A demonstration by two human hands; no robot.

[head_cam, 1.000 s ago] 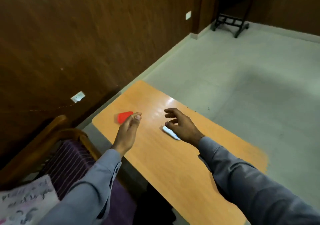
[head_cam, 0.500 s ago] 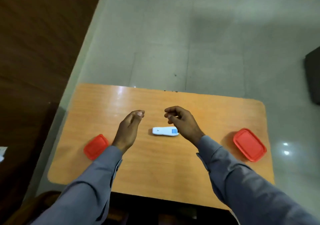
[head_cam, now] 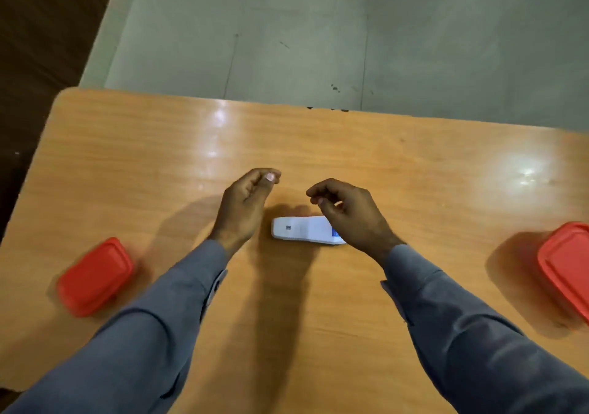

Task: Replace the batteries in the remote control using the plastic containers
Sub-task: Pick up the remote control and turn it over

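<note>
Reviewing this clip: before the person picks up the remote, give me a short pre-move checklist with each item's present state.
1. Remote lies flat on the table, between the hands: ok.
2. Left hand empty, fingers loosely curled, beside the remote's left end: ok.
3. Right hand empty, above the remote's right end, covering part of it: ok.
4. Left red container on the table, lid on: ok, not yet opened.
5. Right red container lid on, partly cut off by the frame edge: ok.
6. Battery cover position and the containers' contents: cannot tell.
</note>
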